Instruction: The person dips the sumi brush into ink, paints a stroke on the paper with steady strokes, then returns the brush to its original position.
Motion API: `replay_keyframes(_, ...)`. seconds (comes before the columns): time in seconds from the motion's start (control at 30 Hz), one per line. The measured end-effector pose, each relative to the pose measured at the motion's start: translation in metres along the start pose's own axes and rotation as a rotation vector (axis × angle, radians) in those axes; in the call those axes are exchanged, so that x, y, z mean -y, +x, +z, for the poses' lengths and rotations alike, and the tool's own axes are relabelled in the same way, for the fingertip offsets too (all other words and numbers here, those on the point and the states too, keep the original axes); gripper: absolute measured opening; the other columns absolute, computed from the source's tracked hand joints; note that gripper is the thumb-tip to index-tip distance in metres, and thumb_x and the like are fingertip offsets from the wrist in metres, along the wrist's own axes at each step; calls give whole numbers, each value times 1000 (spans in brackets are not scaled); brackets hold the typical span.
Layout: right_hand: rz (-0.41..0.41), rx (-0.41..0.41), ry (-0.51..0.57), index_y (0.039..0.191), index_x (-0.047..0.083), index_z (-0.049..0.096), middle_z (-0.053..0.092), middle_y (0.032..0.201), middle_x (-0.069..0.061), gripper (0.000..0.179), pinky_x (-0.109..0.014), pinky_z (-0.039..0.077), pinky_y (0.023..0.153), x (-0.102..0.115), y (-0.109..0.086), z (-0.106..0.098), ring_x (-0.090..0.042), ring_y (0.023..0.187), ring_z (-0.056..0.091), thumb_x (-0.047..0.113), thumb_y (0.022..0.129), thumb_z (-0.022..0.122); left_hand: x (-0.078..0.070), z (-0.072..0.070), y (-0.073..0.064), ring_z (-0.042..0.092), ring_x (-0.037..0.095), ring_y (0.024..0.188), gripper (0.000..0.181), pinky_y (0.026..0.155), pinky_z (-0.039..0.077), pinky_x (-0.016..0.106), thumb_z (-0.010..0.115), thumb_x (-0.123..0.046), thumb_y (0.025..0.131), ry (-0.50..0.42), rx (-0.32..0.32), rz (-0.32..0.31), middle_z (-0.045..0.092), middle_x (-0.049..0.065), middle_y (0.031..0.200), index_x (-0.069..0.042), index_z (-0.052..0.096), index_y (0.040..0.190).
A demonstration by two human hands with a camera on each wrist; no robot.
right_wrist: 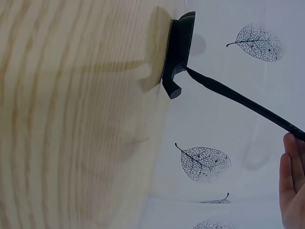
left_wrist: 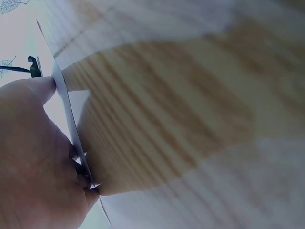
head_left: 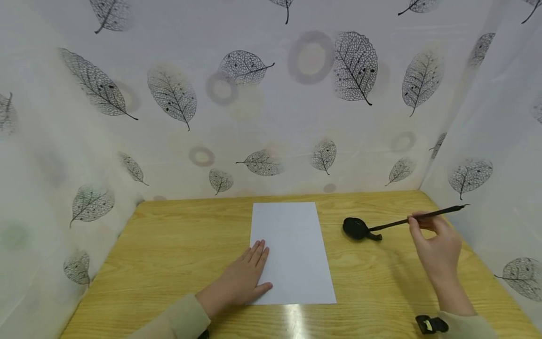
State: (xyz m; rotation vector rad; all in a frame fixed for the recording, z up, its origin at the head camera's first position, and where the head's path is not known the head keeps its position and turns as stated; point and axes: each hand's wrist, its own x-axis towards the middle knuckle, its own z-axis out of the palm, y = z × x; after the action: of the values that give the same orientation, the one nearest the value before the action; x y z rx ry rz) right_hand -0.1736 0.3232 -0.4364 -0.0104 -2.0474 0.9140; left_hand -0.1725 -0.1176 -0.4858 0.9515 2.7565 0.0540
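Note:
A sheet of white paper (head_left: 294, 254) lies flat on the wooden table. My left hand (head_left: 241, 278) rests on its left lower part, fingers straight and thumb spread; in the left wrist view that hand (left_wrist: 40, 152) lies along the paper's edge. My right hand (head_left: 440, 249) pinches a dark writing brush (head_left: 389, 224) between thumb and fingers, its shaft slanting down to the left. The brush's lower end is right at a small black ink dish (head_left: 354, 228) with a short stubby handle. From the right wrist, the brush (right_wrist: 243, 101) reaches the dish (right_wrist: 180, 45) beside its handle.
The wooden table (head_left: 182, 240) ends at the back and sides against pale curtains (head_left: 279, 113) printed with dark leaves. The dish stands to the right of the paper, with bare wood between them. A black strap with a buckle (head_left: 431, 325) is at the right wrist.

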Motion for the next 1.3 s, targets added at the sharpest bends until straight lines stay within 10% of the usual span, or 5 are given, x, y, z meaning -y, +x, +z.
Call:
replay_keyframes(0.37,10,-20,45,102,-8,78,63,95,40,12,1,42,80,7,4,3,28,83,55,-2,92,76,2,0,1,20,36,165,87,133,27,49,49,-57,108,-1,-6,0,16,24,177,2,25,167)
replay_keyframes(0.6,10,2,9,104,-7,78,68,92,27,14,3,41,80,6,1,7,29,83,54,2,94,76,1,1,1,19,35,166,87,133,26,49,48,-58,108,-6,-1,-5,14,23,177,1,24,167)
replay_keyframes(1.3,27,-18,41,102,-9,78,62,95,42,12,1,42,80,10,1,2,28,83,55,-8,90,75,1,1,1,19,35,166,87,133,26,48,49,-58,108,-2,-4,-6,15,23,177,1,25,167)
